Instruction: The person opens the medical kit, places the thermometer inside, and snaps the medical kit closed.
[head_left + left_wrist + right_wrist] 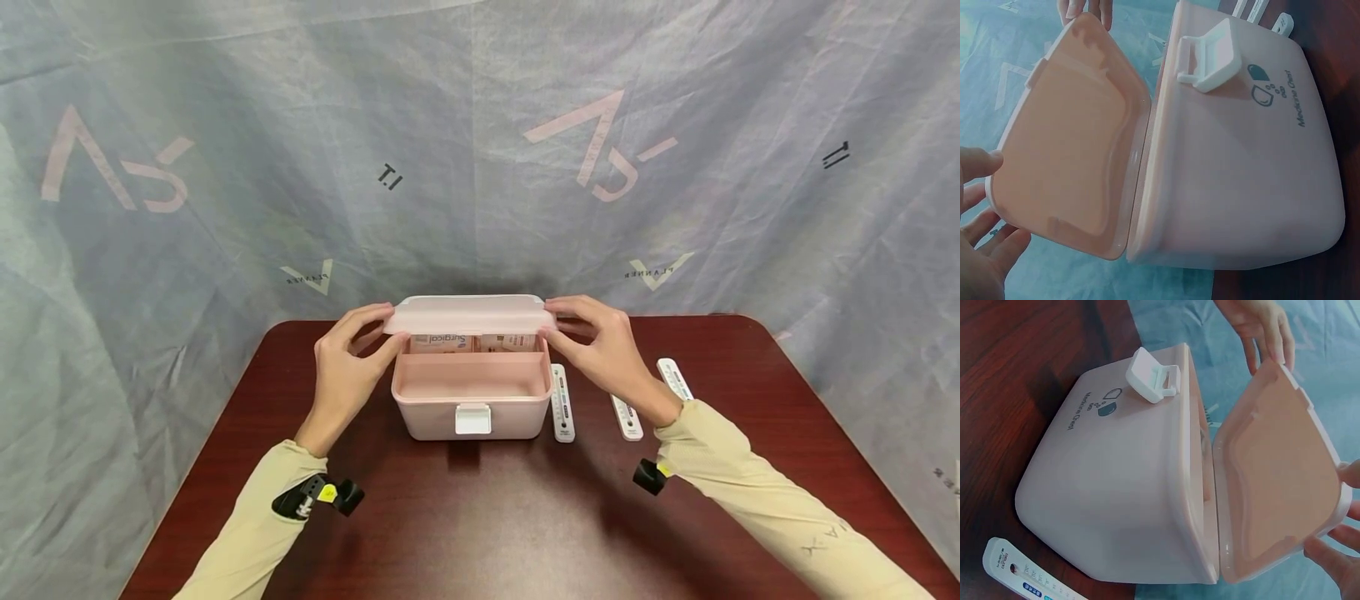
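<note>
A pale pink medicine chest [427,423] stands on the table with its lid [471,318] raised partway. My left hand [347,358] grips the lid's left end between thumb and fingers. At the opposite end, my right hand [606,346] holds the lid the same way. Both wrist views show the lid's inner face [1072,144] tilted up from the hinge side. The white front latch [473,419] is unfastened. Behind a bare front compartment [472,381], a packet printed "Surgical" [441,342] and another printed packet [506,342] show under the lid; their lower parts are hidden.
Right of the chest lies a white thermometer [562,404]. Farther right are a second thermometer [627,421] and a third [673,379], both partly covered by the right arm. A grey printed curtain [472,167] hangs behind the dark red table [480,533].
</note>
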The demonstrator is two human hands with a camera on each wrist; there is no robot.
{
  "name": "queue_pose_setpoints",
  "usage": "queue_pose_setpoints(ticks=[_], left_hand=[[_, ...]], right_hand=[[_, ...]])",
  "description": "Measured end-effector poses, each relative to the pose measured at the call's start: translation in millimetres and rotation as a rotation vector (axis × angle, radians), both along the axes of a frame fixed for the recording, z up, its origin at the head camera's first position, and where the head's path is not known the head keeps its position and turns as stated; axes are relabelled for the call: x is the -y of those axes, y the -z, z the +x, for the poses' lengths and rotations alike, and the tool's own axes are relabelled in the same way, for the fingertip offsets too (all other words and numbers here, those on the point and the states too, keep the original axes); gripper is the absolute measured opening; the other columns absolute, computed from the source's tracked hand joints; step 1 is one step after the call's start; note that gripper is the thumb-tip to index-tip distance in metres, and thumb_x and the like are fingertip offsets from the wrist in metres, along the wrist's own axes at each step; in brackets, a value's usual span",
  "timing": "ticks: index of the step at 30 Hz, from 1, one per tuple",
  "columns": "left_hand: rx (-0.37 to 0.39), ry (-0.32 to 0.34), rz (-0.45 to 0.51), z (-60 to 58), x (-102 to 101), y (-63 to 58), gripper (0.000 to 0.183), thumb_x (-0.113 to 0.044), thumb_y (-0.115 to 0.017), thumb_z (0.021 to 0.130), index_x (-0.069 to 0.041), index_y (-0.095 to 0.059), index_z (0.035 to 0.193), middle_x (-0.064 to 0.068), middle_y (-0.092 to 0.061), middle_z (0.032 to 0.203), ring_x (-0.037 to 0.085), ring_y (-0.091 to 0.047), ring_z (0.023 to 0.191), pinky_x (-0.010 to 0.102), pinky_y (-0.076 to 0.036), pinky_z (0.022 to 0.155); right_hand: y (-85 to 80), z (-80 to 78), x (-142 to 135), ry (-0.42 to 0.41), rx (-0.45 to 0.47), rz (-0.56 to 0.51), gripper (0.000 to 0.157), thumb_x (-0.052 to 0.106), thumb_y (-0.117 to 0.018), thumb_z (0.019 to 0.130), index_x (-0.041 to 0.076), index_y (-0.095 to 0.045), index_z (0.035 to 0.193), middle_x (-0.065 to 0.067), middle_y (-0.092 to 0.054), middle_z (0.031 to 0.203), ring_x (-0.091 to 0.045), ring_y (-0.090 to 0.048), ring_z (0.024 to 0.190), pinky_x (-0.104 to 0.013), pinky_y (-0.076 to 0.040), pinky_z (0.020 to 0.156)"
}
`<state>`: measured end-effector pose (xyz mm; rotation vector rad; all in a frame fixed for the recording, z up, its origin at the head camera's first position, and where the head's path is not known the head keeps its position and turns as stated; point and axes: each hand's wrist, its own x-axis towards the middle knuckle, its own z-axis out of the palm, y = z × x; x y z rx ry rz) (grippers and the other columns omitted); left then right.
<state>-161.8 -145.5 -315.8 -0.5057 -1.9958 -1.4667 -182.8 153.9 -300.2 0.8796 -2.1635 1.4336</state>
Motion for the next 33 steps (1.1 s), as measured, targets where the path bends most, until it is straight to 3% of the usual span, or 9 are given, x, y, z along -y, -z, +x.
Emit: queue_pose_setpoints(ticks=[13,33], left_hand=[[-0.03,-0.029,-0.025,-3.3,-1,-5.3,0.031,0.009,-0.075,0.074,0.01,-0.066,0.104,0.024,-0.063,0.109,0.036,-0.061,0.102,0.044,-0.052,0.087],[-0.032,-0.035,-0.037,-11.3,-3,-12.2,0.029,0.01,-0.074,0.076,0.011,-0.066,0.104,0.025,-0.062,0.108,0.036,-0.06,0.102,0.045,-0.053,0.085]], right_hand=[[-4.4,-3.8,1,0.011,-0.018,0.0,0.027,-0.011,-0.072,0.077,-0.011,-0.066,0.103,-0.022,-0.065,0.102,-0.034,-0.064,0.096,-0.044,-0.055,0.079],[-10.8,-10.3,2,0.026,-0.076,0.039,0.028,-0.009,-0.073,0.076,-0.011,-0.066,0.103,-0.025,-0.065,0.102,-0.035,-0.064,0.094,-0.04,-0.056,0.077]])
